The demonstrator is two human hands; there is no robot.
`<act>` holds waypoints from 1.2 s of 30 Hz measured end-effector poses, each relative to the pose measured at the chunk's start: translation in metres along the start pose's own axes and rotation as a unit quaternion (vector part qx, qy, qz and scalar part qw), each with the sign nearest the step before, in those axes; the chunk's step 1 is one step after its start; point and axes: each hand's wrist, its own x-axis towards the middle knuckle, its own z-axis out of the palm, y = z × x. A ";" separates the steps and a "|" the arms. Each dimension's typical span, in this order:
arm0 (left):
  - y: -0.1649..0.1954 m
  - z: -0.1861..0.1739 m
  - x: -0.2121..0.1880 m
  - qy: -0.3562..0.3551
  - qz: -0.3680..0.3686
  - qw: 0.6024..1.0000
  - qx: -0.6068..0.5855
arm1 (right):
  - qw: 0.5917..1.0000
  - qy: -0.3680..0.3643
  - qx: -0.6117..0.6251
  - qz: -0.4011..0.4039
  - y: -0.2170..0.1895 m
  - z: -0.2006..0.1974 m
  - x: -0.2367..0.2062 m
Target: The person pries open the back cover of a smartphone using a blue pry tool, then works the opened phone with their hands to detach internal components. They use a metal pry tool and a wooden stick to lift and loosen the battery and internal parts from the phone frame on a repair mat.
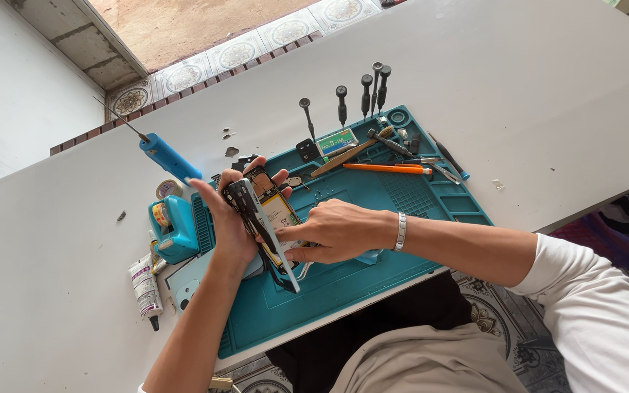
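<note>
left hand [228,222] closed around opened phone [265,218], held tilted above teal mat [373,211] | right hand [333,231] fingers curled, pinching phone's lower edge | around: blue tool [169,157], glue tube [145,289], orange knife [387,168] | count: five screwdrivers [341,104] standing upright behind mat on white table [533,87]

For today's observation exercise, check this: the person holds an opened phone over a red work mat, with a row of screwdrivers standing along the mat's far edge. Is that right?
Not quite: the work mat is teal, not red, as the head view shows. The rest holds: the left hand and right hand hold the opened phone over it, and the screwdrivers stand along its far edge.
</note>
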 end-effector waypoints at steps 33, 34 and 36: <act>-0.007 -0.018 0.005 -0.119 0.022 0.987 -0.110 | 0.981 0.186 0.048 -0.014 0.021 -0.006 0.001; -0.007 -0.017 0.005 -0.124 0.024 0.986 -0.107 | 0.979 0.196 0.050 -0.014 0.021 -0.006 0.000; -0.006 -0.017 0.003 -0.120 0.018 0.987 -0.106 | 0.974 0.220 0.052 -0.025 0.022 -0.007 -0.001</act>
